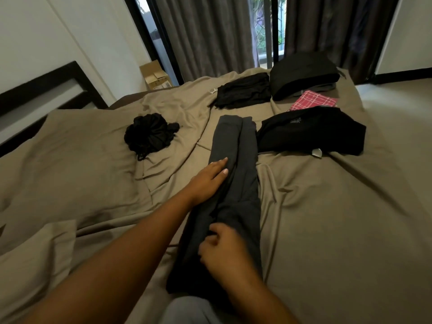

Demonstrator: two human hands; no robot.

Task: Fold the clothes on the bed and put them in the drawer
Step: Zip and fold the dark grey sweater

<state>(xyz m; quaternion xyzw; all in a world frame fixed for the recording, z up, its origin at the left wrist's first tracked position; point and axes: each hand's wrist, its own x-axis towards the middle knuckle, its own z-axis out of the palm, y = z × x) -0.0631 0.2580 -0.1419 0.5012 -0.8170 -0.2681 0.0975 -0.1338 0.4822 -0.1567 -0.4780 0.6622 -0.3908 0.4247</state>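
Trousers (236, 160) | on bed (327, 218), running from beyond your left hand (208, 181) back under your right hand (224, 251) | left flat, fingers straight, pressing | right curled, blurred, grip unclear | anchor with left, fold near end over, edges flush

Grey garment (236, 174) matt knit, seemingly; bedsheet (327, 218) smooth cloth.

Ahead of me, grey curtains (205, 36) hang part-open over a dark-framed window (266, 31). An open cardboard box (155, 74) sits beside the white wall (46, 31). A tan pillow (77, 155) lies at my left.
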